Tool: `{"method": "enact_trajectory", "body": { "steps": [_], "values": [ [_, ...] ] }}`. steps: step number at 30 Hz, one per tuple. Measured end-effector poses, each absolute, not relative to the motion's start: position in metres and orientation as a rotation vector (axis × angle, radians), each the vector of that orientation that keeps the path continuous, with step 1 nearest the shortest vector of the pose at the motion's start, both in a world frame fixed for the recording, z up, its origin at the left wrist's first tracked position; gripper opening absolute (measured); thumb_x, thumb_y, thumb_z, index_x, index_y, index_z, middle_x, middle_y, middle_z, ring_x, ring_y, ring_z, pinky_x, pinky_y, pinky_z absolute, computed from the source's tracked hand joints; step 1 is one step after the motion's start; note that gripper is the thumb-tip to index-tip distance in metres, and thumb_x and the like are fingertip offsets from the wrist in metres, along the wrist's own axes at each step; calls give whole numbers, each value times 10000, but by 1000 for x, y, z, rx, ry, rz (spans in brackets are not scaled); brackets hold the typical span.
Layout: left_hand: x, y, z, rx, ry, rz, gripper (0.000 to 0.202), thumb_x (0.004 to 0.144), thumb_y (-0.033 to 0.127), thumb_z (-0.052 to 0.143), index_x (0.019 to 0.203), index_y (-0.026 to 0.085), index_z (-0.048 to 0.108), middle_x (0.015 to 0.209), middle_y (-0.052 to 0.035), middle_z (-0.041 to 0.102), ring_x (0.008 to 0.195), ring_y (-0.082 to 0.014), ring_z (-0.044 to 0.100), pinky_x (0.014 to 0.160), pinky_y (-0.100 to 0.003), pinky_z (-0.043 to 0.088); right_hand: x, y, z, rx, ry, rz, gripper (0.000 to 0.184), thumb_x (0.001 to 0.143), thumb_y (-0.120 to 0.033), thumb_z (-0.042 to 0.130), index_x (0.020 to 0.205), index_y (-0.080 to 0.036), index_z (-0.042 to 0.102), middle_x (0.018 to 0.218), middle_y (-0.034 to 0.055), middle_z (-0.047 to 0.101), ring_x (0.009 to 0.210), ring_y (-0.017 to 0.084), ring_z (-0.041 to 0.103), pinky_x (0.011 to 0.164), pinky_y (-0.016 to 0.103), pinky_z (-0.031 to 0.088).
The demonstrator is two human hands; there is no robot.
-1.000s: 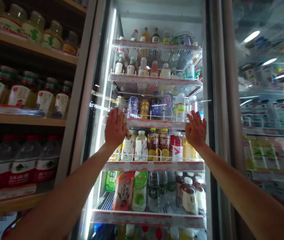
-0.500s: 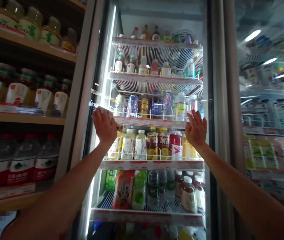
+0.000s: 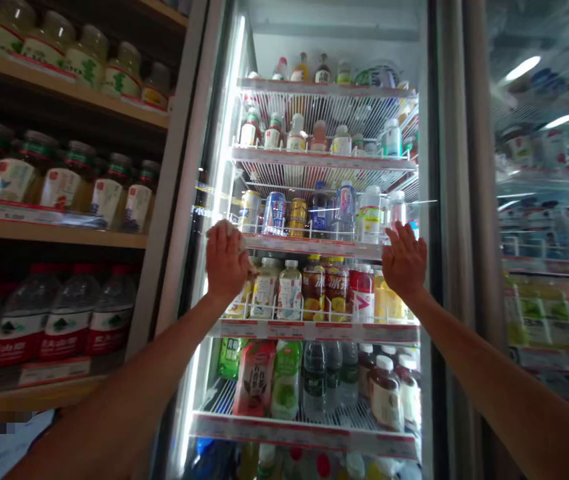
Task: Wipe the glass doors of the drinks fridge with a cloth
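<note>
Head view: over the past second, I see the left hand (image 3: 225,267) slide the cloth (image 3: 241,244) toward 9 o'clock on the glass door (image 3: 329,40), so it now covers glass by the light strip (image 3: 231,100). Its fingers lie flat, grasping the cloth; the right hand (image 3: 405,261), at 3 o'clock, spreads its fingers, holding nothing. Mostly hidden, the crumpled cloth seems to stretch from 11 to 4 o'clock.
</note>
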State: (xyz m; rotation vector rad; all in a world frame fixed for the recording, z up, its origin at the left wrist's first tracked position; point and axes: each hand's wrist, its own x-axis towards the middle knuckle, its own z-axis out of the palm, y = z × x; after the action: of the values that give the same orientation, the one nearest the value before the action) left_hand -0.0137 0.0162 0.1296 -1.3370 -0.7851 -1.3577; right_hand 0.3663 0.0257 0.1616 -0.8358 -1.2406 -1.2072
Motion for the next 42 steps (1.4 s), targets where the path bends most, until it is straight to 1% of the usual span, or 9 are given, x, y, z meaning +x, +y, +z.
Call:
{"method": "enact_trajectory", "body": {
  "steps": [5, 11, 18, 22, 25, 31, 37, 39, 42],
  "values": [
    [14, 13, 122, -1723, -522, -860, 523, 872, 294, 411, 1382, 214, 330, 1493, -78, 295, 1410, -217, 150, 1127, -446, 269, 370, 27, 162, -826, -1250, -1228, 406, 891, -280, 347, 1253, -213, 518, 1385, 91, 482, 1326, 230, 381, 1053, 462, 282],
    [-21, 14, 127, -1329, -840, -1378, 527, 873, 277, 409, 1375, 136, 339, 1515, -154, 196, 1411, -288, 118, 1131, -527, 211, 367, 27, 162, -812, -1232, -1212, 411, 895, -280, 352, 1267, -198, 506, 1389, 101, 476, 1338, 234, 361, 1066, 475, 266],
    [41, 11, 113, -1702, -472, -832, 495, 852, 226, 451, 1341, 180, 387, 1496, -85, 285, 1415, -218, 123, 1135, -415, 259, 370, 24, 162, -828, -1264, -1212, 407, 894, -268, 350, 1258, -194, 518, 1392, 103, 473, 1339, 233, 360, 1063, 463, 274],
    [-3, 15, 123, -1482, -679, -1224, 487, 867, 220, 416, 1351, 168, 379, 1515, -101, 231, 1414, -243, 132, 1132, -449, 257, 367, 26, 162, -824, -1239, -1198, 408, 896, -269, 352, 1266, -203, 510, 1393, 95, 473, 1342, 227, 356, 1068, 462, 269],
    [8, 18, 128, -1356, -741, -1425, 498, 862, 226, 425, 1349, 130, 385, 1526, -125, 180, 1417, -283, 92, 1144, -496, 204, 366, 26, 162, -821, -1233, -1190, 407, 892, -268, 363, 1267, -202, 508, 1397, 95, 468, 1348, 229, 345, 1072, 463, 262],
    [60, 15, 113, -1694, -430, -868, 455, 863, 223, 431, 1317, 195, 428, 1480, -65, 325, 1411, -213, 150, 1129, -409, 273, 369, 26, 163, -808, -1246, -1216, 397, 897, -268, 357, 1255, -207, 519, 1385, 91, 484, 1332, 229, 375, 1058, 460, 287],
    [0, 17, 124, -1383, -719, -1356, 504, 865, 226, 422, 1362, 155, 372, 1525, -106, 193, 1408, -276, 149, 1138, -490, 228, 366, 25, 162, -826, -1222, -1212, 398, 897, -259, 351, 1259, -209, 511, 1385, 88, 484, 1340, 226, 362, 1063, 468, 285],
    [15, 15, 121, -1419, -681, -1306, 508, 861, 217, 430, 1362, 154, 370, 1527, -100, 189, 1413, -273, 122, 1141, -490, 220, 366, 26, 162, -822, -1221, -1207, 401, 894, -256, 357, 1263, -206, 507, 1387, 89, 481, 1340, 227, 360, 1067, 468, 280],
    [46, 12, 106, -1625, -485, -976, 481, 862, 198, 429, 1341, 181, 395, 1505, -71, 268, 1416, -227, 121, 1136, -431, 256, 368, 26, 162, -808, -1235, -1213, 402, 890, -256, 363, 1261, -206, 510, 1389, 92, 478, 1339, 227, 361, 1066, 464, 279]
  ]
}}
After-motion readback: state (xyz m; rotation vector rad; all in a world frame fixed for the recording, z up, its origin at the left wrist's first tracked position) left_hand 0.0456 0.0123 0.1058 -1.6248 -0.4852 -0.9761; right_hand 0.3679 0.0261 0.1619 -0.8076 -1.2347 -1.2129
